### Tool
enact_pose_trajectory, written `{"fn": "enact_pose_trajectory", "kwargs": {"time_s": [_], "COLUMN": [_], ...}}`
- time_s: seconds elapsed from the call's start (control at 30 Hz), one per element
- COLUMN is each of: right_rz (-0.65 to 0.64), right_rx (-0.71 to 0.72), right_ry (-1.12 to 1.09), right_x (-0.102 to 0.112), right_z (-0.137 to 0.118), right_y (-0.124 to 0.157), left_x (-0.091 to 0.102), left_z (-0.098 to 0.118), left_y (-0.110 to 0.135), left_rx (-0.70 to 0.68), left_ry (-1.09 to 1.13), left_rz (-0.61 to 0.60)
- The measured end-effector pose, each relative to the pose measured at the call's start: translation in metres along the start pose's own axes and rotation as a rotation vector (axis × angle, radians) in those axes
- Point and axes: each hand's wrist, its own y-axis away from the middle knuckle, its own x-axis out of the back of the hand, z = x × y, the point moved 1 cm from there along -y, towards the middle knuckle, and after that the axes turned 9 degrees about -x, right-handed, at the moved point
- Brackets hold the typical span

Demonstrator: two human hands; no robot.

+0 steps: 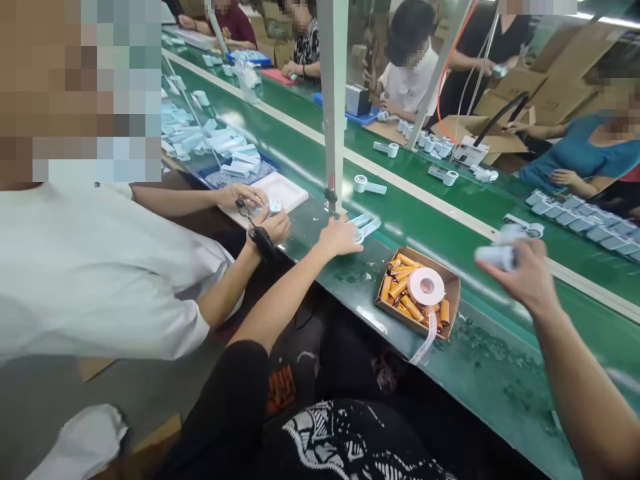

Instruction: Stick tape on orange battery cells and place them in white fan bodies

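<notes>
Green worktop [500, 363], pale blue device [493, 257] held aloft, rounded, blurred

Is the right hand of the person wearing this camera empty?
No, the right hand grips a pale-blue, plastic-looking piece, which shows somewhat blurred between the thumb and fingers.

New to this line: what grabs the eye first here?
Probably the cardboard box of orange cylinders near the centre, topped by a white roll whose loose end trails over the bench edge. Next, the right hand gripping a pale-blue piece at right, partly blurred. Then the heap of pale-blue parts at upper left, beyond a co-worker's hands.
</notes>
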Motion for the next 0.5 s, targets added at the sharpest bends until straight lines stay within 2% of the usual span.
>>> {"fn": "enact_pose_trajectory", "kwargs": {"time_s": [0.03, 0.1, 0.2, 0.27, 0.3, 0.37, 0.5], "right_rz": [-0.041, -0.224, -0.503, -0.623, -0.654, -0.679, -0.741], "right_rx": [0.092, 0.306, 0.438, 0.464, 0.462, 0.448, 0.474], "right_ry": [-0.008, 0.000, 0.171, 0.307, 0.354, 0.388, 0.282], "right_x": [0.001, -0.020, -0.081, -0.118, -0.131, -0.150, -0.165], "right_z": [-0.033, -0.114, -0.230, -0.278, -0.291, -0.298, -0.270], "right_y": [0.002, 0.003, 0.002, 0.001, 0.001, -0.001, -0.013], "left_x": [-0.005, -0.015, -0.027, -0.035, -0.040, -0.051, -0.072], "left_z": [-0.019, -0.047, -0.074, -0.088, -0.094, -0.103, -0.101], "left_y": [0.015, 0.035, 0.045, 0.046, 0.045, 0.044, 0.052], "left_rx": [0.062, 0.146, 0.168, 0.083, 0.024, -0.088, -0.114], "left_ry": [-0.012, -0.020, 0.048, 0.141, 0.188, 0.257, 0.288], "left_rz": [-0.019, -0.027, 0.032, 0.105, 0.151, 0.260, 0.544]}}
